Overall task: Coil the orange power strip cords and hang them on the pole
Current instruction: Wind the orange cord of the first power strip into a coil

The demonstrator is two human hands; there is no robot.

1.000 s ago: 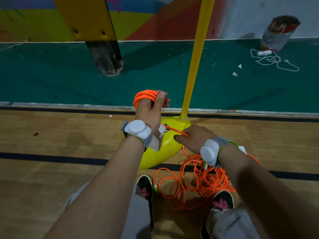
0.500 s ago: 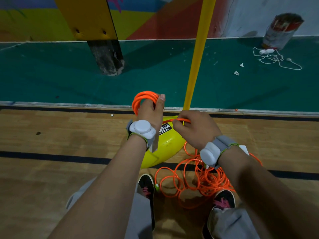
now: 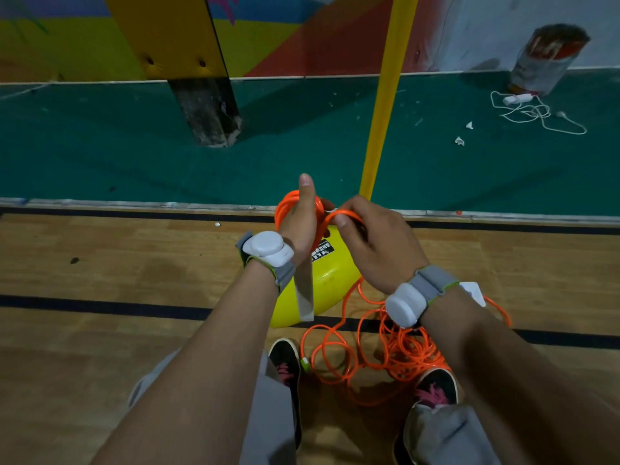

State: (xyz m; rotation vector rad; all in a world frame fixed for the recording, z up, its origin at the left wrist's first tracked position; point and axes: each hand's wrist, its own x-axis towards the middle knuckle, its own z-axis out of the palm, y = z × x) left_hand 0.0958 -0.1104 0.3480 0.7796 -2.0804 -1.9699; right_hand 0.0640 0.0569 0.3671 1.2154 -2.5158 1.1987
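Note:
Several turns of the orange cord are wound round my left hand (image 3: 300, 223), whose thumb points up; the coil (image 3: 285, 204) shows at its far side. My right hand (image 3: 375, 243) pinches a strand of the cord (image 3: 345, 214) close beside the coil. From there the cord drops to a loose orange tangle (image 3: 396, 350) on the wooden floor between my shoes. The yellow pole (image 3: 385, 95) rises from its yellow base (image 3: 332, 280) just behind my hands. The left hand's fingers are hidden.
A dark post (image 3: 204, 109) under a yellow board stands at the back left. A white cord with a power strip (image 3: 530, 110) and a tin (image 3: 543, 58) lie at the back right on the green floor. Scraps of paper (image 3: 459, 140) lie near them.
My right hand has risen from the yellow base up to the left hand, bringing a cord strand to the coil. The left hand's thumb has straightened upward.

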